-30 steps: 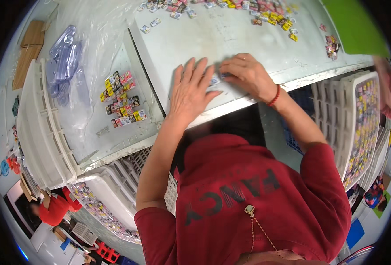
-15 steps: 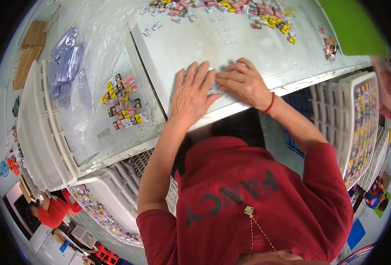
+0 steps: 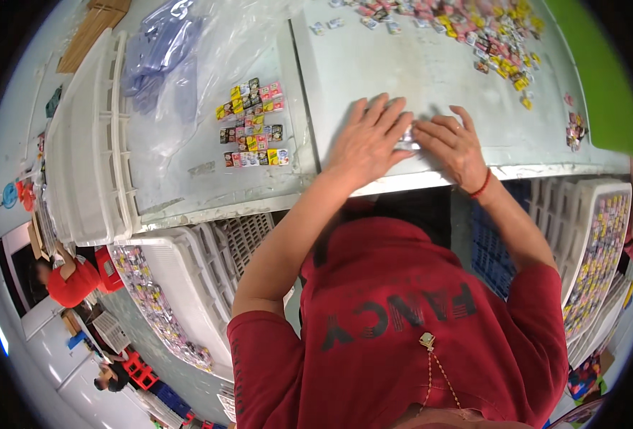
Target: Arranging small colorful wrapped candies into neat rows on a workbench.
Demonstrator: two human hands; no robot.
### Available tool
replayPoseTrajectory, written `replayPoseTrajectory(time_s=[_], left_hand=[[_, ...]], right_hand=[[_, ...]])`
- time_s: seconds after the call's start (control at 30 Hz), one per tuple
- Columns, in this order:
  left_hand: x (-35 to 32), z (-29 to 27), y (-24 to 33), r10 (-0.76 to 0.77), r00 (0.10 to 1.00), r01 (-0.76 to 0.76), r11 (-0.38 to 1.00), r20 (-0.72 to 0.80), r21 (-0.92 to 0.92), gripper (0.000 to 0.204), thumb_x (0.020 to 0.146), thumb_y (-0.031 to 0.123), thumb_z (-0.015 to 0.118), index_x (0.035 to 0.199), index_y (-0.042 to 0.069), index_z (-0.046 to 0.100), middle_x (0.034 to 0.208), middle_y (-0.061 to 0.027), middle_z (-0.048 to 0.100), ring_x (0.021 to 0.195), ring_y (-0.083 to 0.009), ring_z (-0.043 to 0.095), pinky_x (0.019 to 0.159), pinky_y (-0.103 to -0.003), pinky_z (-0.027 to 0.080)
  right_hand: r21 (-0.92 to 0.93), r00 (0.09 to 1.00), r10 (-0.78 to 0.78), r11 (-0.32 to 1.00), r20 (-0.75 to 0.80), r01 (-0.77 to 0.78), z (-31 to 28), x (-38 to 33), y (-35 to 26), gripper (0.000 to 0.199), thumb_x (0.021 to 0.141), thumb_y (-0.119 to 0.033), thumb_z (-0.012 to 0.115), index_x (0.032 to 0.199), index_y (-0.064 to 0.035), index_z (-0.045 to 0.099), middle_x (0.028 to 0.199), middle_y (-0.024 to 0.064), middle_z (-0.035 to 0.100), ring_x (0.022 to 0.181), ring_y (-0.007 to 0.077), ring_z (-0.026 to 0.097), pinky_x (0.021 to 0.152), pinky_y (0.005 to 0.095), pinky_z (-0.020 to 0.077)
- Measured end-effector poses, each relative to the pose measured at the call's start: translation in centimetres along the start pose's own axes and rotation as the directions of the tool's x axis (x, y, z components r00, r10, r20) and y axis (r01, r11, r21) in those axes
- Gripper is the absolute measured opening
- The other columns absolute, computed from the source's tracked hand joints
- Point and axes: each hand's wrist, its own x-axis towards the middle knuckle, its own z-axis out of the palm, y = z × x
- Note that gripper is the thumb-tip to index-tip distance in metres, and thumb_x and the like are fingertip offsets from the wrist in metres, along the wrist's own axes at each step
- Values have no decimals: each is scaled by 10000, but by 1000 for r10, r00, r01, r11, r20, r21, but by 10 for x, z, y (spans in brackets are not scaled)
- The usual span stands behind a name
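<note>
With the hands at the clock's centre, a dark table seam (image 3: 303,93) runs past at ten o'clock; bare tabletop (image 3: 370,68) lies open toward twelve; the front edge (image 3: 395,184) is near at six. The left hand (image 3: 374,136) is flat, fingers slightly spread; a small pale piece (image 3: 407,139) sits between it and the bunched right hand (image 3: 452,143), whose grip I cannot tell. Around: white crates (image 3: 91,143) at nine, clear plastic (image 3: 163,53) at ten, rows of coloured pieces (image 3: 252,132) at nine; a loose heap (image 3: 474,32) blocks one, a small cluster (image 3: 575,132) sits at three, a green panel (image 3: 595,79) at two.
</note>
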Motion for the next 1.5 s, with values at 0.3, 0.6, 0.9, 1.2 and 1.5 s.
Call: replayPoseTrajectory(time_s=[0.3, 0.6, 0.9, 1.2, 1.5], left_hand=[[-3, -4, -6, -9, 1000, 9, 1000, 13, 8, 614, 772, 358, 710, 1272, 53, 525, 1369, -103, 466, 1270, -316, 403, 1040, -469, 309], [2, -3, -4, -2, 999, 2, 1000, 41, 6, 594, 773, 365, 707, 1240, 33, 552, 1353, -113, 471, 1265, -316, 401, 1031, -481, 316], [3, -5, -1, -32, 997, 34, 999, 77, -21, 577, 775, 352, 710, 1224, 20, 563, 1370, -106, 453, 1282, -306, 383, 1045, -481, 305], [0, -5, -5, -29, 998, 29, 1000, 50, 2, 633, 776, 428, 686, 1241, 24, 540, 1365, -113, 453, 1272, -316, 394, 1036, -483, 308], [-4, -4, 0, -62, 989, 44, 990, -132, -135, 773, 738, 546, 677, 1298, 42, 507, 1384, -114, 449, 1308, -352, 358, 1061, -529, 283]], right_hand=[[-65, 988, -25, 997, 149, 35, -14, 14, -9, 371, 777, -129, 568, 1133, -60, 646, 1155, 72, 620, 1104, 248, 550, 1061, 506, 317], [143, 994, 107, 984, -13, -104, 7, 13, 5, 276, 748, -107, 708, 1018, -78, 661, 1038, 56, 648, 971, 217, 595, 1060, 490, 332], [37, 989, 55, 997, 136, -61, -10, 31, 0, 200, 714, -91, 708, 907, -61, 669, 958, 59, 654, 922, 203, 596, 1095, 508, 296], [-15, 991, 31, 999, 131, -30, 1, 8, -13, 293, 757, -103, 651, 1044, -39, 654, 1126, 72, 616, 1091, 237, 552, 1101, 535, 260], [114, 977, 206, 971, 49, -210, 3, -10, -24, 563, 827, -197, 656, 1334, -27, 481, 1347, 140, 485, 1286, 374, 394, 1061, 499, 311]])
